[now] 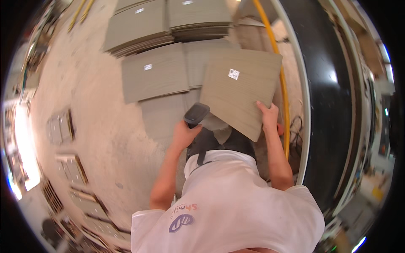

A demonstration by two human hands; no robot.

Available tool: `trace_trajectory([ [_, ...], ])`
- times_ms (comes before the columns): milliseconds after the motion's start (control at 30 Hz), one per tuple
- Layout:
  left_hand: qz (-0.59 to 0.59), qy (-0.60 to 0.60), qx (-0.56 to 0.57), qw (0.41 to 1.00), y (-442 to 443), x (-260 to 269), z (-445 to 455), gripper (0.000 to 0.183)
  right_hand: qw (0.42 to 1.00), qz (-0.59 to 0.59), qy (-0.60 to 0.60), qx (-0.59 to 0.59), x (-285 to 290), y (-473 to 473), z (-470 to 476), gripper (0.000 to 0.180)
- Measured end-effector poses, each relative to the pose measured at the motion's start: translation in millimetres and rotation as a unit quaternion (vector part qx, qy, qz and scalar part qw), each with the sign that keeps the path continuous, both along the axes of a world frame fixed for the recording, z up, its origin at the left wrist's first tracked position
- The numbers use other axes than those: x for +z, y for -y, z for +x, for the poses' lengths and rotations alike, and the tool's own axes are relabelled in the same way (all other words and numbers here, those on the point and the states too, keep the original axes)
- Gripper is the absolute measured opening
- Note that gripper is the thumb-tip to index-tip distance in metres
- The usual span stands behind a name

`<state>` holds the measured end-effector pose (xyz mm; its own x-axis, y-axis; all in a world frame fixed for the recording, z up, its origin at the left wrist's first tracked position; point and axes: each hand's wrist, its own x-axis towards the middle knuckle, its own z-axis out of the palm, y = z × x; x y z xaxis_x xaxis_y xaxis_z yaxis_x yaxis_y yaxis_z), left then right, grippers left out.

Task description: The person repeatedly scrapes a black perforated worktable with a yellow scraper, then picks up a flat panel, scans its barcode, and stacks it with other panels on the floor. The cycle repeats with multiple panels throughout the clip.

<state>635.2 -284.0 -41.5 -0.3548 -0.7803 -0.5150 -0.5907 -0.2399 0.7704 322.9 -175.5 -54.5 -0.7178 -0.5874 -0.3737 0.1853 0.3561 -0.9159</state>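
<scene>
My left hand [184,134] grips a black handheld scanner [196,114] by its handle, the head pointing up and away from me. With the thumb on top near one edge, my right hand [269,115] holds a flat brown wood-grain panel [243,88]. A white printed label [233,74] sticks to the panel's upper face. The panel is tilted, and its near corner hangs over my dark trousers. Beyond and to the left, a similar labelled panel [155,76] lies on a low stack; part of the panels behind is hidden by the held one.
Taller stacks of panels [139,27] stand farther ahead on the concrete floor [95,110]. A yellow rail [284,95] runs along my right, beside a conveyor with a black belt [329,95]. Smaller panel stacks [60,126] lie at the left. Cables [295,129] hang beneath the conveyor.
</scene>
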Motion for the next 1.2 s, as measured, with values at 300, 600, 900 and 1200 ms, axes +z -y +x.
trace_trajectory([
  [300,-0.1,-0.113,-0.293,0.944,-11,131,-85,0.025,0.973,-0.15,0.014,-0.174,117,-192,42,0.043],
  [600,-0.079,-0.136,-0.417,0.895,-85,202,-142,0.023,0.921,-0.263,0.001,-0.287,120,-299,89,0.042],
  [900,-0.081,-0.131,-0.468,0.87,-163,232,-179,0.022,0.887,-0.28,-0.011,-0.368,116,-377,97,0.042],
  [1200,-0.037,-0.121,-0.485,0.865,-193,172,-221,0.02,0.77,-0.357,0.157,-0.505,57,-387,96,0.039],
])
